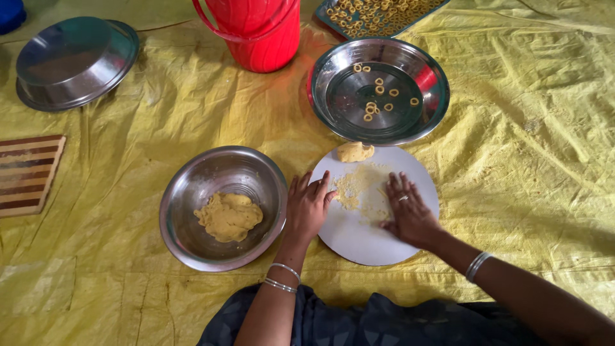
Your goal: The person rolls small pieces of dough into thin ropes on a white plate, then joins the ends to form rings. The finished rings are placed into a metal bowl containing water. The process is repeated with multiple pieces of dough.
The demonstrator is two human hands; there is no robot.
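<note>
My left hand (308, 206) rests flat on the left edge of a round white board (359, 240), fingers spread and empty. On the board's right half lies my right hand (407, 212), palm down with a ring on one finger, touching scattered yellow dough crumbs (356, 186). A small lump of yellow dough (355, 152) sits at the board's far edge. Left of the board stands a steel bowl (192, 192) with a larger piece of yellow dough (229, 216). Beyond the board, another steel bowl (339, 64) holds several small dough rings (377, 100).
Everything lies on a wrinkled yellow sheet (512, 160). A red bucket (259, 29) stands at the back, a tray of dough rings (375, 14) to its right. An overturned steel bowl (73, 61) sits back left, a striped wooden board (25, 173) at left.
</note>
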